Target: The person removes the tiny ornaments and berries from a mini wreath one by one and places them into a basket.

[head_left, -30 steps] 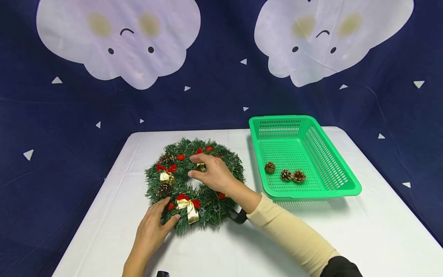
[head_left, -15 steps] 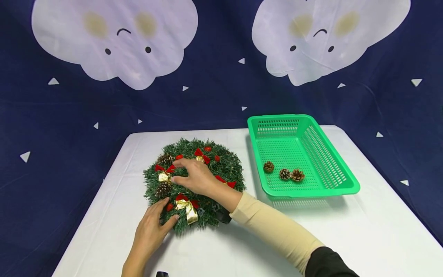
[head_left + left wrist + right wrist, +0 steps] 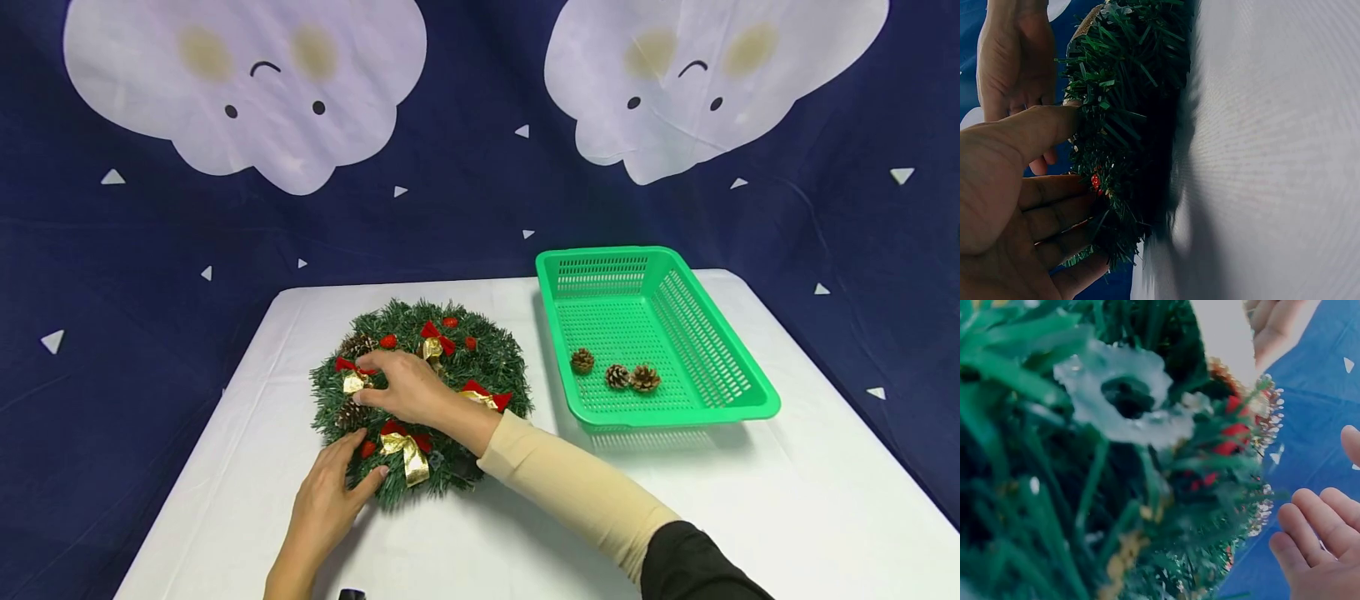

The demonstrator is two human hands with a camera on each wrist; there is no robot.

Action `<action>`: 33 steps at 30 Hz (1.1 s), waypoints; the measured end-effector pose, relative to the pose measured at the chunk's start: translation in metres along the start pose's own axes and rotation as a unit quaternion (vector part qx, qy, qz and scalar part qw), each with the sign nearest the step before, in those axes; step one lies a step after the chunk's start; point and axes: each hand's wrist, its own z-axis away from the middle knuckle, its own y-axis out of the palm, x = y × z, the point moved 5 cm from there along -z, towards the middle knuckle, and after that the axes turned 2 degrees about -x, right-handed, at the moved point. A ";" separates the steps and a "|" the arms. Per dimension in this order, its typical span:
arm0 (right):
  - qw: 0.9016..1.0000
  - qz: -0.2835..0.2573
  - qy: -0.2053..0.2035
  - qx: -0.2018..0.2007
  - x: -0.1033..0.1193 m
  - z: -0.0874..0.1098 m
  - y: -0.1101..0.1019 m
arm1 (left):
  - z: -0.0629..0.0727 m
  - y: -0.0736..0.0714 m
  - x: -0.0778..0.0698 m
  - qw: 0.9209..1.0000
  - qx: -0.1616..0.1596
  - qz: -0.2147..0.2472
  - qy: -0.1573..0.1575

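Note:
A green Christmas wreath point(image 3: 491, 358) lies on the white table, dressed with red-and-gold bows, red berries and pine cones. My left hand point(image 3: 330, 492) rests at its front left edge; in the left wrist view the thumb and fairly straight fingers point(image 3: 1060, 219) touch the greenery. Over the wreath's left side is my right hand point(image 3: 412, 390), thumb and fingers apart around the left bow point(image 3: 354, 381). The right wrist view shows these fingers point(image 3: 1319, 519) loosely extended, clear of the greenery. Part of a pine cone point(image 3: 349, 414) shows just below the right thumb.
A green plastic basket point(image 3: 757, 392) stands to the right of the wreath, with pine cones point(image 3: 645, 378) near its front left. A dark blue cloth with clouds point(image 3: 480, 217) hangs behind the table. A small black object point(image 3: 351, 594) shows at the bottom edge.
My right hand has moved left across the wreath, from its middle to the left bow. The left hand has stayed at the front left edge.

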 end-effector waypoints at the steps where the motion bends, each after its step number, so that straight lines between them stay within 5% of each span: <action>1: 1.000 0.001 -0.002 0.003 0.000 -0.001 0.002 | 0.000 0.000 0.000 1.000 0.000 0.001 0.000; 33: 0.995 0.087 -0.019 0.043 -0.005 -0.006 0.041 | 0.001 -0.002 -0.002 1.000 -0.003 -0.007 0.000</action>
